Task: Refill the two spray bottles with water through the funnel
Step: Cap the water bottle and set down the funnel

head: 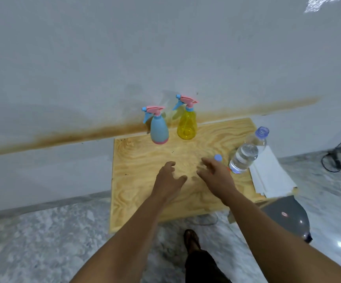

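Plywood counter (136, 160) against wall. Blue spray bottle (159, 129) at back edge, yellow spray bottle (187, 125) just right of it; open water bottle (247, 152), loose cap (218, 157), white paper stack (271, 176) farther right.

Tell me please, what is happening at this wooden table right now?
A person stands at a small wooden table with both hands out over it, holding nothing. The left hand and right hand hover with fingers loosely spread. At the back stand a blue spray bottle and a yellow spray bottle, both with their spray heads on. A water bottle stands uncapped on the right, with its cap beside it. No funnel is clearly visible, so refilling has not begun.
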